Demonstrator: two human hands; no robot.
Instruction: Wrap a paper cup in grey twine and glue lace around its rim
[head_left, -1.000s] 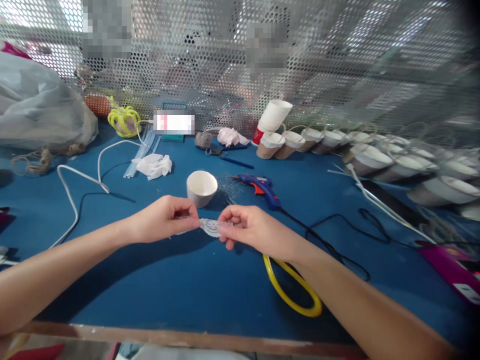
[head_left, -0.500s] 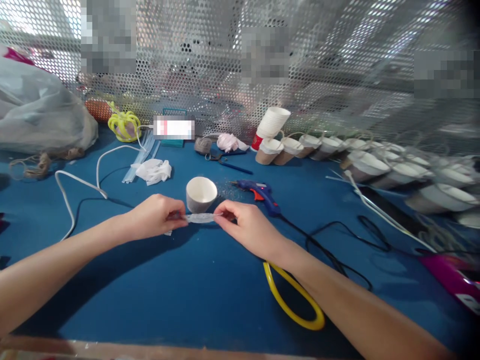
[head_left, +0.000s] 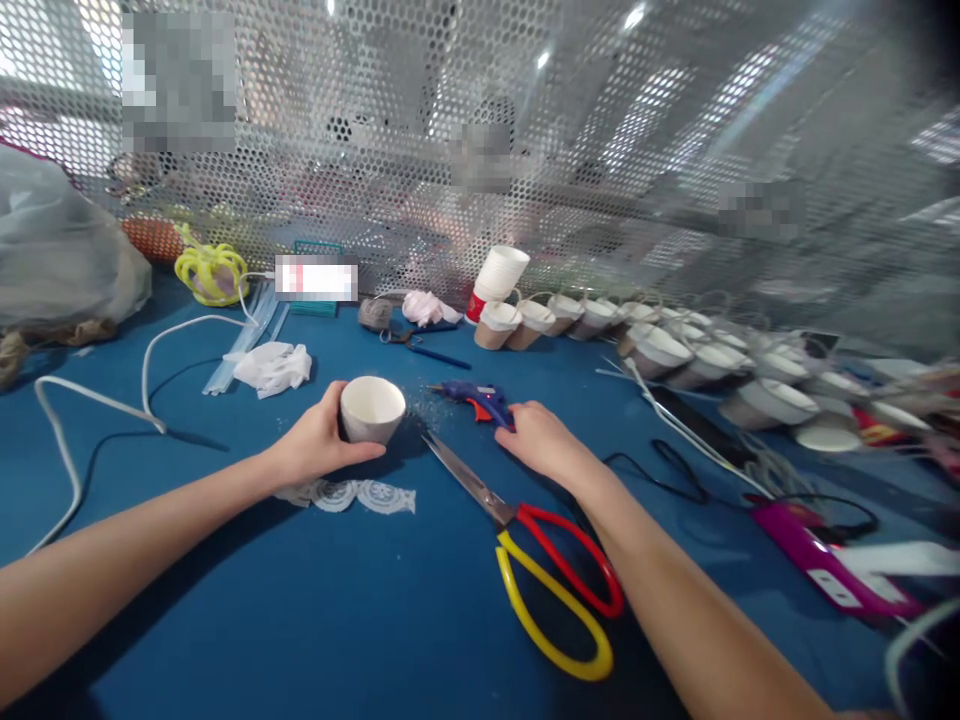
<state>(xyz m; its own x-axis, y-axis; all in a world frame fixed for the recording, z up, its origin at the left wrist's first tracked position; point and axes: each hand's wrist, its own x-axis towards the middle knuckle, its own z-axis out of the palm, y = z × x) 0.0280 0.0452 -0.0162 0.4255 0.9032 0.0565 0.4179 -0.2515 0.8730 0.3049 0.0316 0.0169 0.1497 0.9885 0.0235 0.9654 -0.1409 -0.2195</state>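
Observation:
My left hand (head_left: 321,440) is closed around the side of a small pale paper cup (head_left: 375,425), which stands upright with its white inside showing. At the handle of a blue hot glue gun (head_left: 489,396) with a red trigger, my right hand (head_left: 544,437) has its fingers curled round the grip; the fingertips are partly hidden. A strip of white lace (head_left: 360,494) lies flat just in front of the cup, partly under my left wrist. Between the cup and my right forearm lie large scissors (head_left: 501,508) with one red and one yellow handle loop.
Rows of cups with twine handles (head_left: 656,350) fill the back right, near a stack of white cups (head_left: 504,272). Crumpled white cloth (head_left: 274,368), clear glue sticks (head_left: 238,350) and a white cable (head_left: 97,395) lie left. Pliers (head_left: 427,347) rest behind. A perforated metal screen (head_left: 405,150) borders the back.
Both hands have let go of the lace, which now lies on the table. My left hand has taken hold of the cup, my right hand the glue gun. The view has shifted right.

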